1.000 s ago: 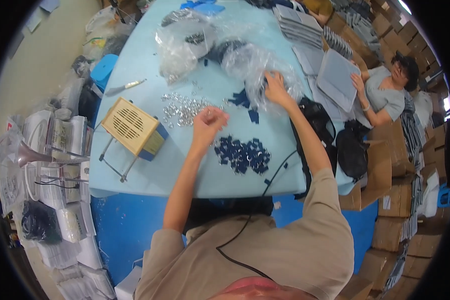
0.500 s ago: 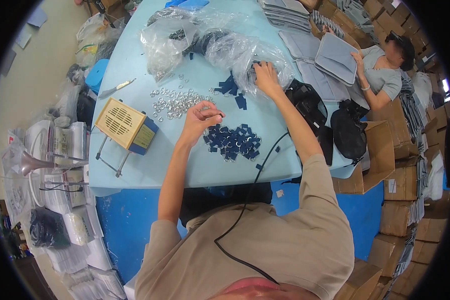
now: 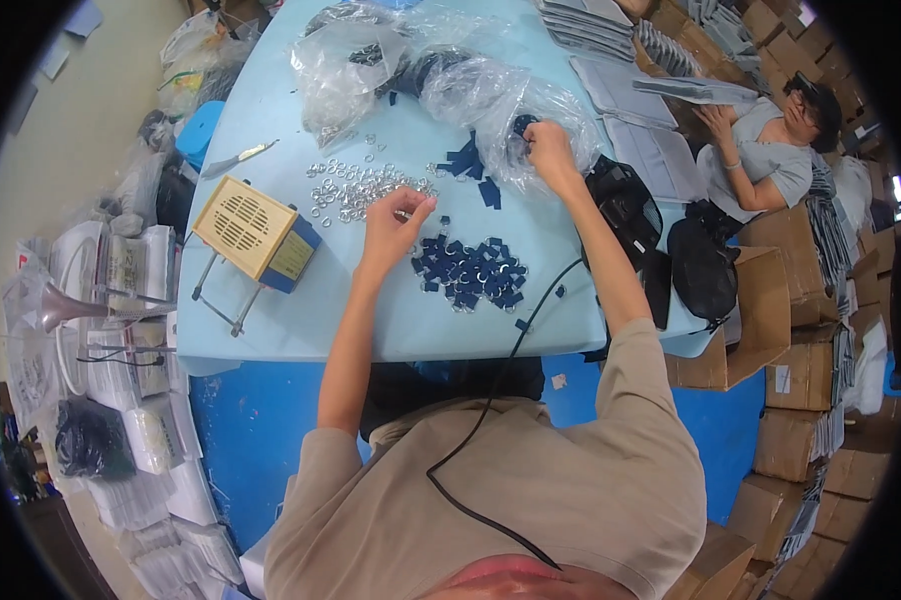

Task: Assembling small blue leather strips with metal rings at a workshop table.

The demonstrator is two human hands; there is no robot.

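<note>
My left hand (image 3: 397,225) is at the near right edge of a pile of silver metal rings (image 3: 356,190). Its thumb and forefinger press together; whatever they hold is too small to make out. Just right of it is a small dark blue piece (image 3: 445,220), above a heap of dark blue fabric tabs with rings (image 3: 471,272). My right hand (image 3: 553,158) reaches into a clear plastic bag (image 3: 491,105), fingers closed beside something dark blue (image 3: 524,123). What those fingers grip is hidden. Loose dark blue strips (image 3: 464,160) lie left of this hand.
A cream and blue box-shaped device (image 3: 254,232) on a metal frame and a knife (image 3: 239,158) are on the left. Black bags (image 3: 621,215) and grey padded cases (image 3: 651,160) line the right, where a co-worker (image 3: 766,160) holds one. A black cable (image 3: 526,325) crosses the near edge.
My left hand has moved up to the rings, and a small dark piece now shows apart from it. My right hand's fingers have drawn together at the bag. The co-worker has tilted a case flat.
</note>
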